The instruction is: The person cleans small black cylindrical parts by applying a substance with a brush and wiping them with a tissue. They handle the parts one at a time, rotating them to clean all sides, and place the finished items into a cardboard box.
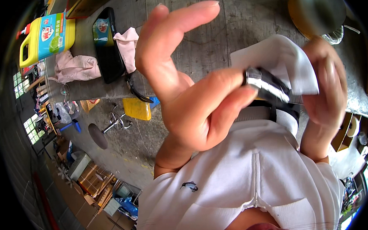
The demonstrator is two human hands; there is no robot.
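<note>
My left hand (191, 98) is raised in front of my body, its index finger extended and bent. Its thumb and other fingers pinch a small glossy black and silver object (269, 84); blur hides its exact kind. On the right, my right hand (326, 84) is smeared by motion and seems to grip the edge of a white ribbed cloth (278, 57). The cloth bends over above the table, close to the black and silver object, and I cannot tell whether they touch.
A grey wooden table (205, 40) spans the top. At its left lie a black phone (107, 56), a pink cloth (77, 67) and a yellow jug (51, 38). A round tan object (299, 17) stands far right. Below are a stool (98, 135) and a yellow container (136, 109).
</note>
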